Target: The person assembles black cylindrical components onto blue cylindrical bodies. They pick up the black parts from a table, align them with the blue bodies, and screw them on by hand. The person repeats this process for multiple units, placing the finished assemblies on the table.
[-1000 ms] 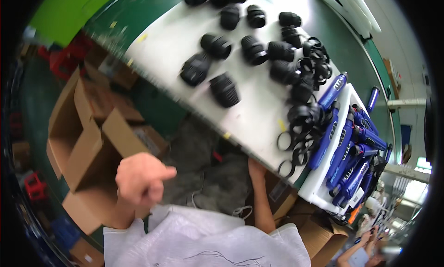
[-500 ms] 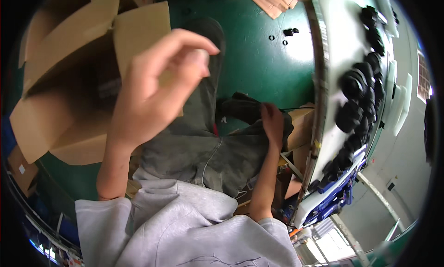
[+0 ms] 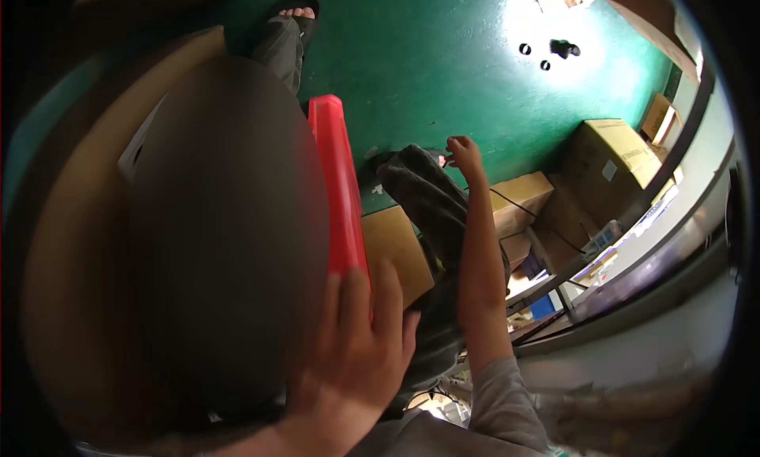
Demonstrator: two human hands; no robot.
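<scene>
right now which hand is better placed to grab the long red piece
Probably the left hand: in this view its fingers overlap the lower end of the red piece, though contact is unclear. The right hand appears farther off, over the green floor.

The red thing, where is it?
In the head view, the red thing is just left of centre, between a dark blurred shape and green floor, with the left hand by its lower end.

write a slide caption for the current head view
Left hand by a red plastic object, right hand extended above the green floor.
</scene>
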